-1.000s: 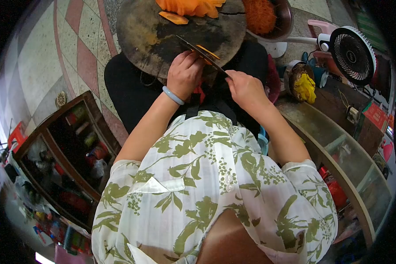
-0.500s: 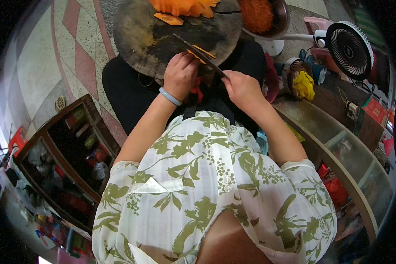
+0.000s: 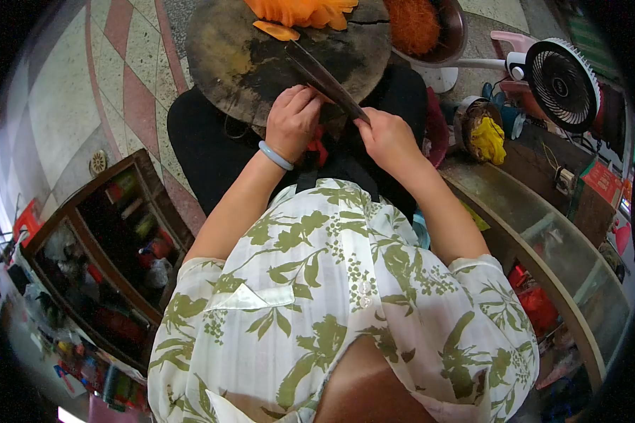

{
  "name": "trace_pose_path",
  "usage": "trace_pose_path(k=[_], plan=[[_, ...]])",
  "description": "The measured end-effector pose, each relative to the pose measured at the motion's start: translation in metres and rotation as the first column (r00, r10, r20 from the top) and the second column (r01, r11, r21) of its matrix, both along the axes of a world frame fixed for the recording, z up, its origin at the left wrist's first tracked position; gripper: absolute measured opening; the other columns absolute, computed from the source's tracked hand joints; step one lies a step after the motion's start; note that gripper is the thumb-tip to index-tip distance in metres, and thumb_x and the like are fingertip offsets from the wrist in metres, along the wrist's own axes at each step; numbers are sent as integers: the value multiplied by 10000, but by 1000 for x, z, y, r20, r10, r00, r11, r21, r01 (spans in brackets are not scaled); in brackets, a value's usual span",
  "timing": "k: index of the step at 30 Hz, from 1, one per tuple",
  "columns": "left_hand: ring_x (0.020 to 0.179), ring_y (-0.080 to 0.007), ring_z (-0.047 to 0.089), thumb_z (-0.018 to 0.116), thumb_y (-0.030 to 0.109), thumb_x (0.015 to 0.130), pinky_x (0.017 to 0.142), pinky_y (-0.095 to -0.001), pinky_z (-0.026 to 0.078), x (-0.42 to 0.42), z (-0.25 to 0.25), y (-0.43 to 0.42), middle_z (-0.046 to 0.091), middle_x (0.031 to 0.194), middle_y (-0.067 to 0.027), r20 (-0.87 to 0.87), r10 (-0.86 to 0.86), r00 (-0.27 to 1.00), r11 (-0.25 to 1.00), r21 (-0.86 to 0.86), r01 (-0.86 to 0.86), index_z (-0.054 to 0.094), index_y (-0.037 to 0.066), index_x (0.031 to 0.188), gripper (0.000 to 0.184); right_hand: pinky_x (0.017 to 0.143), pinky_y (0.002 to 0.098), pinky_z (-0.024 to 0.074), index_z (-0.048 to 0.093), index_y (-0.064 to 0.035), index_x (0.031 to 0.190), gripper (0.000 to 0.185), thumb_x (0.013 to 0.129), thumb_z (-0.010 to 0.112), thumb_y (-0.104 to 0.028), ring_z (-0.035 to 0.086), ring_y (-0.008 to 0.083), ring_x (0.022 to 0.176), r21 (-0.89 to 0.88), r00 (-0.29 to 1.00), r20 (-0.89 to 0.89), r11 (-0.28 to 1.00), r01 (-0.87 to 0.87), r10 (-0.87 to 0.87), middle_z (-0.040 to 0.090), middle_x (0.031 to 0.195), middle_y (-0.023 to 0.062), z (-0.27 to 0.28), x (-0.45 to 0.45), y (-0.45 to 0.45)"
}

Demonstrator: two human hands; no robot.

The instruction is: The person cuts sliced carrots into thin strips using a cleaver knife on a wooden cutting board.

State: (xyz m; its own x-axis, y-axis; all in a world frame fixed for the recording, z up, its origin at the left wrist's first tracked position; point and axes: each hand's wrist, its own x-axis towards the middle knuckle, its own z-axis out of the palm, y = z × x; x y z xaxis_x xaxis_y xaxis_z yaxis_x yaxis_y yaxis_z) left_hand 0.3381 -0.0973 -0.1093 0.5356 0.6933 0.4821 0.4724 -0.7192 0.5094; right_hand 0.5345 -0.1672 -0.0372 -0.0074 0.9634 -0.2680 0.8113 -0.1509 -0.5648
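Observation:
My right hand (image 3: 388, 144) is closed around the handle of a kitchen knife (image 3: 326, 79). Its dark blade slants up and left over the near part of a round wooden chopping board (image 3: 222, 60), with the flat side partly facing up. My left hand (image 3: 293, 118), a pale bangle (image 3: 275, 156) on its wrist, has its fingers bent together at the board's near edge, against the blade. They press on a piece of carrot, mostly hidden by the fingers and the blade. Farther up the board lie a single carrot slice (image 3: 276, 30) and a fanned pile of carrot slices (image 3: 303, 10).
A metal bowl (image 3: 456, 44) of finely shredded carrot (image 3: 412, 27) stands beyond the board at the right. Farther right are a white-and-black fan (image 3: 559, 84) and a bucket with a yellow bag (image 3: 487, 139). A glass-topped cabinet (image 3: 543, 218) flanks my right, a dark wooden shelf (image 3: 85, 240) my left.
The knife has risen slightly and tilted, showing more of its flat side. Orange strips seen beside the blade before are now hidden behind it. Both hands stay in nearly the same place.

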Motion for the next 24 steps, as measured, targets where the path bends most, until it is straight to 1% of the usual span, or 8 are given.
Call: trace_pose_path(k=[3,6,9,12,15,18,21,24], plan=[[1043,-308,643,662,50,727,912,-399,528,-1,-1,-2,677,1078,-102,25,-16,1000,1000,-7,16,690,30,1037,311,698,504,555,659,-41,1022,173,934,585,-170,685,397,798,85,998,31,994,-64,62,697,864,195,1,3,-8],[1043,-308,642,659,58,723,911,-399,527,0,-5,-1,677,1082,-103,48,-19,999,1000,18,18,690,30,1036,315,672,495,559,658,-51,1026,167,930,592,-171,690,385,784,87,989,116,991,-105,94,696,843,187,-1,3,-11],[1040,-307,642,656,59,726,909,-400,524,-1,0,-1,677,1076,-103,49,-23,999,1000,15,22,690,31,1031,308,729,486,546,656,-59,1095,197,942,601,-172,677,391,826,-6,985,134,994,-105,105,702,934,181,2,-1,-7],[1035,-304,642,658,53,729,908,-400,521,0,1,-1,677,1064,-103,9,-15,1000,1000,5,15,691,34,1019,292,727,491,541,660,-53,1080,195,941,602,-177,673,399,828,-20,988,122,996,-90,92,698,923,190,-4,-5,1],[1035,-303,643,662,43,730,910,-401,519,1,1,-1,677,1052,-104,16,-13,1000,1000,6,13,693,35,1003,275,728,497,532,664,-42,1060,194,941,603,-183,666,411,837,-53,998,30,997,-54,56,691,915,204,-6,-2,8],[1037,-302,644,665,32,729,911,-405,520,-2,2,0,678,1049,-104,26,-25,999,1000,-5,25,695,35,993,266,703,510,550,649,-40,1031,186,944,577,-187,679,410,818,9,996,48,997,-78,77,700,890,202,1,-4,4],[1039,-301,645,665,28,729,911,-406,521,0,1,-2,679,1049,-103,29,-14,999,1000,-13,14,695,35,994,267,724,501,522,665,-29,1041,184,935,611,-171,655,427,828,29,998,22,998,-55,55,682,886,218,6,-3,-2],[1040,-300,645,666,28,730,908,-404,522,0,1,-2,679,1048,-102,23,-14,1000,1000,-10,15,695,37,999,271,727,501,523,664,-25,1034,181,932,615,-166,658,424,821,-22,998,27,998,-63,64,683,872,220,6,-1,0]])
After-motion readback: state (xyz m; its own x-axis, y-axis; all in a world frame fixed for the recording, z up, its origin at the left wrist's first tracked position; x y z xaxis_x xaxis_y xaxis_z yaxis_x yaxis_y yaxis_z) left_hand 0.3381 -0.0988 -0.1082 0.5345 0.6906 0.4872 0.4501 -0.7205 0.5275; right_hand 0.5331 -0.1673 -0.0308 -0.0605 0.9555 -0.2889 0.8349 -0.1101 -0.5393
